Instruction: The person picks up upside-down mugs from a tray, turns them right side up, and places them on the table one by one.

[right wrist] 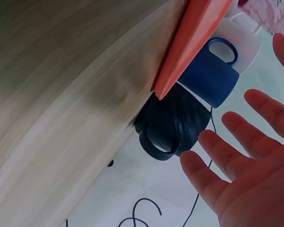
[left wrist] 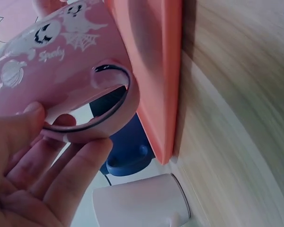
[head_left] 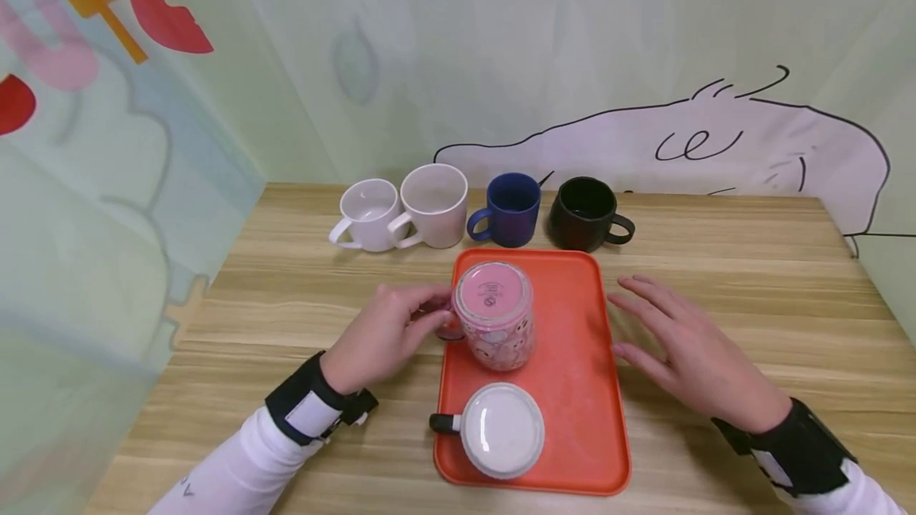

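Note:
A pink mug with ghost and cobweb prints is bottom up over the upper left of the red-orange tray. My left hand grips its handle, thumb on one side and fingers curled round the other. To the right of the tray, my right hand holds nothing, its fingers spread and pointing toward the tray's edge. Nearer to me on the tray stands a white mug with a black handle turned left; a round white face ringed in grey shows from above.
Behind the tray, a row of mugs lines the back of the wooden table: a small white mug, a larger white mug, a blue mug and a black mug. Printed cloth hangs behind and at the left.

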Demonstrator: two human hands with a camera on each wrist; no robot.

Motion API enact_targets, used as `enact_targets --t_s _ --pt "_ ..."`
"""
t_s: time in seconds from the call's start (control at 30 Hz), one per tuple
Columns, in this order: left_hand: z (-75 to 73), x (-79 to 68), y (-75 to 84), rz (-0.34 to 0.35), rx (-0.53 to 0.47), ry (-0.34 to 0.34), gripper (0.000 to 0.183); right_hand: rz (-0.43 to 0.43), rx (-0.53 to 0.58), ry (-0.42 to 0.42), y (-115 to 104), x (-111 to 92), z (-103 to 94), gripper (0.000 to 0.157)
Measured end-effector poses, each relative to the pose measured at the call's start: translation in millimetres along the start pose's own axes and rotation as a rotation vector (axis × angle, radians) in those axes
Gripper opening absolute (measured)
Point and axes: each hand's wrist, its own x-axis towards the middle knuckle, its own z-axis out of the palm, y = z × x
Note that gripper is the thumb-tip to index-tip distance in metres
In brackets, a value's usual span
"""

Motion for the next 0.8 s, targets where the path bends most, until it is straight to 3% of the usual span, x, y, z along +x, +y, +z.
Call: enact_targets --t_s 0.23,0.5,0.8 --pt "-0.9 9.4 3.9 -0.016 -0.011 0.078 0.032 0.019 0.091 0.005 -6 9 -1.5 0.073" --pt "1.3 22.3 2.6 0.002 -0.116 0.183 0.032 0.121 0.224 -0.029 -10 21 -2.1 0.07" --pt "9.2 40.5 4.6 0.046 -0.235 0.326 0.025 0.175 0.477 -0.017 -13 39 3.5 0.064"
